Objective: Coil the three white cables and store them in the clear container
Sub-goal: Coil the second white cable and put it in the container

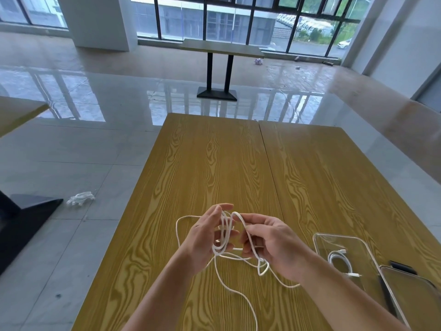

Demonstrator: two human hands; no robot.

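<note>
The left hand (210, 232) is raised over the counter (205, 163) with its fingers nearly straight and spread, and several loops of a white cable (224, 235) hang around them. So this hand carries the coil more than it grips it. The right hand (272, 244) is just beside it, on the right, and its fingers and thumb pinch the same cable where it leaves the loops. From this pinch the free part of the cable falls down onto the counter, makes some loose curves under both hands, and runs toward the near edge, out of view at the bottom.

The loops stand nearly upright, with their long axis from the fingertips down to the palm. I think the next turn must go from the right hand over the left fingers, so the loose tail, which lies below and toward the person, must be pulled up.

The clear container (321, 242) stands on the counter to the right, nearer to the right hand. One coiled cable (338, 261) already lies inside it. A lid (410, 285) rests beside it.
</note>
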